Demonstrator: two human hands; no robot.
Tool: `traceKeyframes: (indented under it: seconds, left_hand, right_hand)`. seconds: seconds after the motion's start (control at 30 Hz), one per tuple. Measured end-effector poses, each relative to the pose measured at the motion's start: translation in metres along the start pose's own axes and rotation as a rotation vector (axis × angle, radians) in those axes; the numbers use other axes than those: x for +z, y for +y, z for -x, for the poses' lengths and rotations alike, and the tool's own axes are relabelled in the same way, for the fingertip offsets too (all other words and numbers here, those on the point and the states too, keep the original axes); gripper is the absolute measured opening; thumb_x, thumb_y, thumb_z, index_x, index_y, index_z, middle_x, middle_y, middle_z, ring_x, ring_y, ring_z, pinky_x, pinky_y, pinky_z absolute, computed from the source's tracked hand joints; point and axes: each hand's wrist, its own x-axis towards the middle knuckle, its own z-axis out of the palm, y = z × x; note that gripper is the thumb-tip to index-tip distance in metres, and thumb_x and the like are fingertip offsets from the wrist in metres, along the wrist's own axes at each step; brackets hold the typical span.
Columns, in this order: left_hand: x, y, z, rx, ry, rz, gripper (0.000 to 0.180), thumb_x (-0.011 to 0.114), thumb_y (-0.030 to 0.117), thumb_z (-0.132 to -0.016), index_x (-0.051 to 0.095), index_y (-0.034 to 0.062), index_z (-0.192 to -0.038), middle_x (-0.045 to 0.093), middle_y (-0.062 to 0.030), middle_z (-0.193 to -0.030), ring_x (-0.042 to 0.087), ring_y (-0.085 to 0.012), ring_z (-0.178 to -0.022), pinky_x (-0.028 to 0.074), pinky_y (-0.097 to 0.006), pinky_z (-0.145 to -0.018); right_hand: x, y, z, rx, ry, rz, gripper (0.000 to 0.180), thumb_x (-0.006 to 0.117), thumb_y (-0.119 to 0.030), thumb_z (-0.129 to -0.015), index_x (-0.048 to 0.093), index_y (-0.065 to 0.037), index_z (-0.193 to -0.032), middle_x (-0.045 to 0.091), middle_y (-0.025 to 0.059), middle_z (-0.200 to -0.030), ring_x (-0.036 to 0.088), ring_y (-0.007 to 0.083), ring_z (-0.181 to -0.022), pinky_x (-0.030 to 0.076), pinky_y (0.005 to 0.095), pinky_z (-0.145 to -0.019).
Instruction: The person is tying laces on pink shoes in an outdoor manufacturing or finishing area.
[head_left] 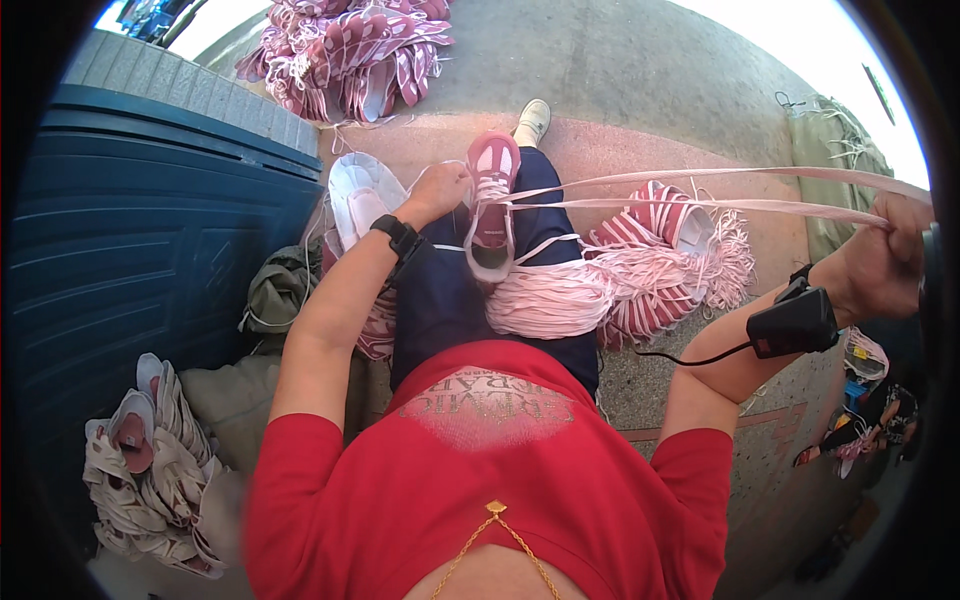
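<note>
A pink and white shoe upper (492, 215) lies over my lap, toe pointing away, with pale lace threaded through its upper eyelets. My right hand (888, 255) is raised far out to the right, closed around a pale pink shoelace (700, 206). Two strands of that lace run taut from the upper to the fist. Close to the left side of the upper, my left hand (440, 192) has its fingers pinched together; what they grip is too small to make out. A thick bundle of pink laces (550, 298) rests across my right thigh.
Beside my right leg sit striped pink uppers (655, 222), and white uppers (358, 195) are by my left. A large heap of pink uppers (350, 55) lies ahead. Beige uppers (150, 470) are stacked at lower left, near a blue door (150, 220). Another person (880, 420) is at far right.
</note>
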Motion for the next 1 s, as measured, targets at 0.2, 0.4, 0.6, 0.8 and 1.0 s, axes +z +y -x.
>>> traceKeyframes:
  seconds: [0.2, 0.4, 0.6, 0.8, 1.0]
  left_hand:
    - [0.004, 0.031, -0.012, 0.079, -0.387, 0.086, 0.041, 0.054, 0.037, -0.098, 0.074, 0.0021, -0.092, 0.069, -0.022, -0.09, 0.067, -0.0368, -0.088, 0.05, -0.042, -0.081]
    - [-0.044, 0.052, -0.001, 0.016, -0.57, 0.412, 0.06, 0.045, 0.049, -0.105, 0.069, 0.004, -0.074, 0.061, -0.005, -0.07, 0.061, -0.0179, -0.077, 0.046, -0.031, -0.08]
    - [-0.207, 0.023, 0.013, 0.023, -0.146, 1.173, 0.046, 0.047, 0.043, -0.106, 0.045, 0.0138, -0.071, 0.032, 0.0036, -0.056, 0.045, -0.0136, -0.062, 0.046, -0.033, -0.08]
    - [-0.371, -0.02, 0.042, 0.161, 0.348, 1.436, 0.027, 0.05, 0.029, -0.106, 0.053, 0.0084, -0.089, 0.038, 0.0023, -0.062, 0.046, -0.0135, -0.068, 0.041, -0.031, -0.072]
    - [-0.308, -0.069, 0.042, -0.229, 0.41, 1.151, 0.025, 0.058, 0.025, -0.102, 0.061, 0.0054, -0.117, 0.05, 0.0031, -0.07, 0.049, -0.0074, -0.066, 0.037, -0.023, -0.06]
  right_hand:
    - [-0.039, -0.005, 0.029, -0.084, 0.103, -0.269, 0.013, 0.046, -0.013, -0.102, 0.049, -0.003, -0.094, 0.031, -0.0058, -0.061, 0.026, 0.0042, -0.049, 0.021, 0.0238, -0.047]
    - [-0.069, 0.064, 0.063, 0.13, 0.933, 0.214, 0.025, 0.054, -0.023, -0.103, 0.052, 0.0, -0.113, 0.03, -0.0066, -0.063, 0.025, 0.0037, -0.048, 0.021, 0.0235, -0.044]
    - [-0.014, 0.281, 0.19, 1.088, 0.774, -0.143, 0.017, 0.067, -0.023, -0.093, 0.055, -0.018, -0.083, 0.035, -0.0106, -0.061, 0.029, 0.0029, -0.045, 0.02, 0.0224, -0.04]
    - [0.008, 0.424, 0.286, 1.303, 1.383, -0.627, 0.019, 0.053, -0.025, -0.102, 0.045, -0.016, -0.086, 0.037, -0.0038, -0.061, 0.025, 0.0087, -0.043, 0.017, 0.027, -0.04]
    - [0.012, 0.453, 0.297, 1.127, 1.574, -0.769, 0.032, 0.043, -0.045, -0.106, 0.046, -0.017, -0.09, 0.044, -0.0024, -0.065, 0.024, 0.0096, -0.042, 0.015, 0.0275, -0.04]
